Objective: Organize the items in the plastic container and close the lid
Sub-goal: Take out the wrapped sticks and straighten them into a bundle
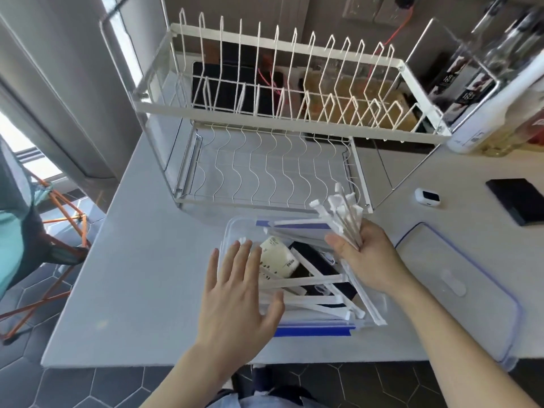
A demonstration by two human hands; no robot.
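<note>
A clear plastic container (371, 315) with blue-striped edges stands on the counter in front of me. Inside lie several long white wrapped sticks (312, 303), a cream packet with print (279, 262) and something black (319, 266). My right hand (368, 256) grips a bundle of the white sticks (343, 217) above the container's far right corner, their ends fanning upward. My left hand (241, 290) hovers flat with fingers spread over the container's left side. The clear lid (459, 287) with a blue rim lies flat on the counter to the right.
A white two-tier wire dish rack (265, 119) stands just behind the container. Bottles (500, 92) stand at the far right. A small white case (427, 197) and a black flat object (518, 203) lie right of the rack. The counter's front edge runs close below the container.
</note>
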